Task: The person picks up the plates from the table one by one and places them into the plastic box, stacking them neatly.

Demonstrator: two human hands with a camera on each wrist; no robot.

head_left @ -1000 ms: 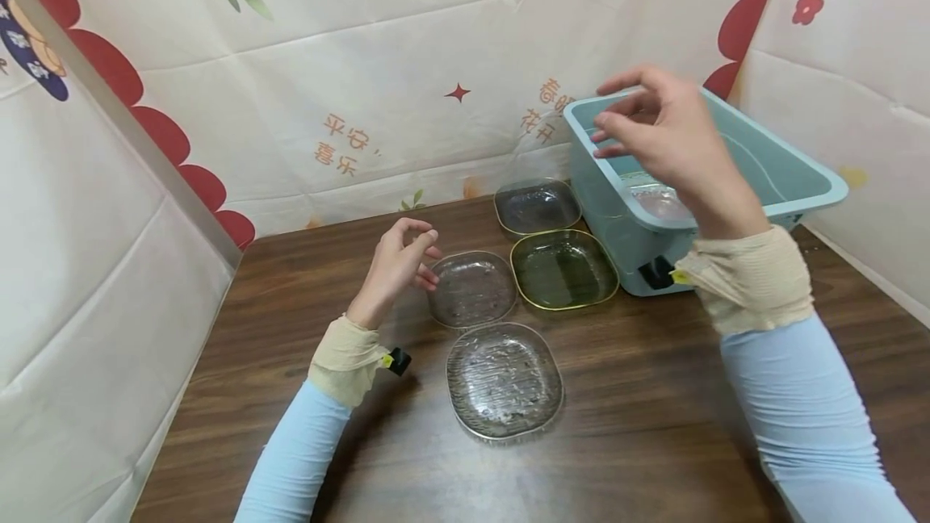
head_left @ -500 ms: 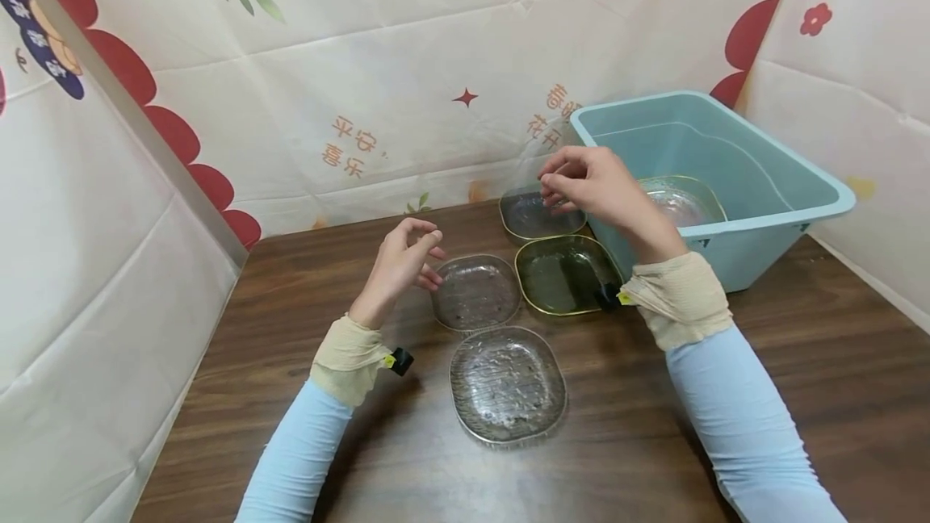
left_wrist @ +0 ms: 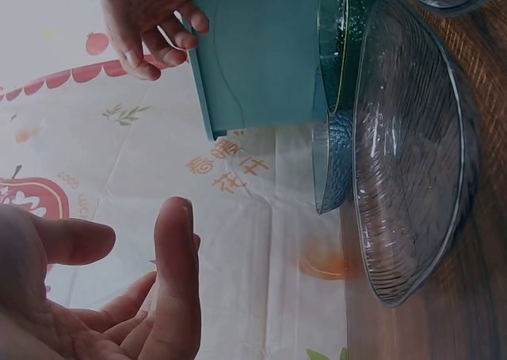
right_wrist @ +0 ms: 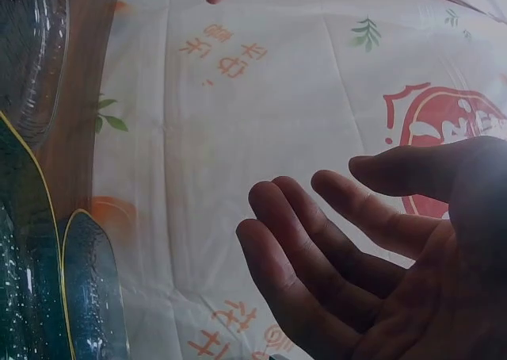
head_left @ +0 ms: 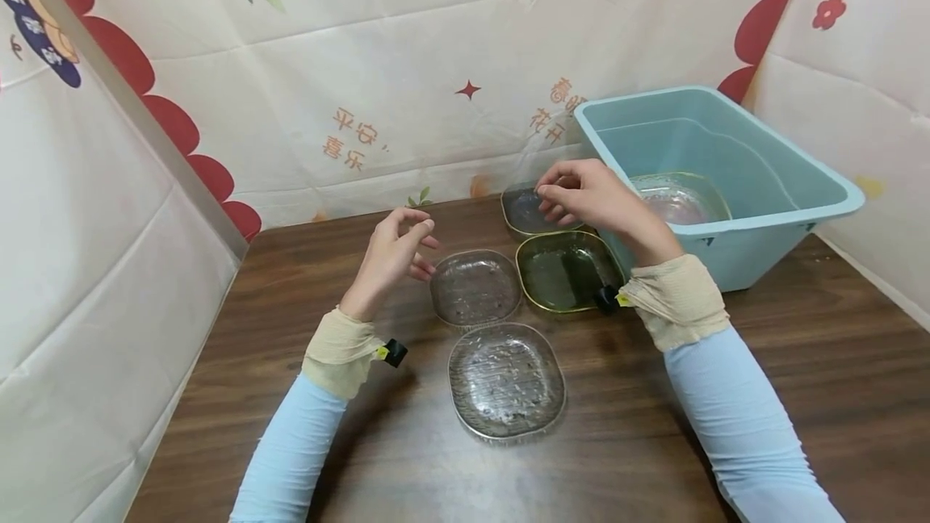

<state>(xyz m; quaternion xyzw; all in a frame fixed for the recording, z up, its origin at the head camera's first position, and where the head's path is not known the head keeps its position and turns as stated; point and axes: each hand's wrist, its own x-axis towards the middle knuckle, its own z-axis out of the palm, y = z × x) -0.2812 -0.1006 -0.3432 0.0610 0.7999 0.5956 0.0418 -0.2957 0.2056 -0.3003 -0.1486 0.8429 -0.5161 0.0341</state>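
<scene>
My left hand (head_left: 388, 257) hovers just left of a clear ribbed dish (head_left: 475, 289), fingers loosely bent and holding nothing. Above a green gold-rimmed dish (head_left: 570, 271) and partly over a blue-grey dish (head_left: 534, 212) hangs my right hand (head_left: 592, 196), also holding nothing. Its relaxed fingers (right_wrist: 277, 249) and thumb stand apart in the right wrist view. Nearest the front lies another clear ribbed dish (head_left: 506, 382). Inside the light blue tub (head_left: 785, 224) sits a clear, faintly iridescent dish (head_left: 683, 196) with a yellowish rim; its lower part is hidden by the tub wall.
The tub stands at the back right of the brown wooden table (head_left: 349, 442). A printed white cloth (head_left: 407, 63) hangs behind the table and along its sides. The dishes on the table lie close together.
My right hand has come down and left from above the tub to over the green and blue-grey dishes. The left hand has barely moved, and the dishes stay in place.
</scene>
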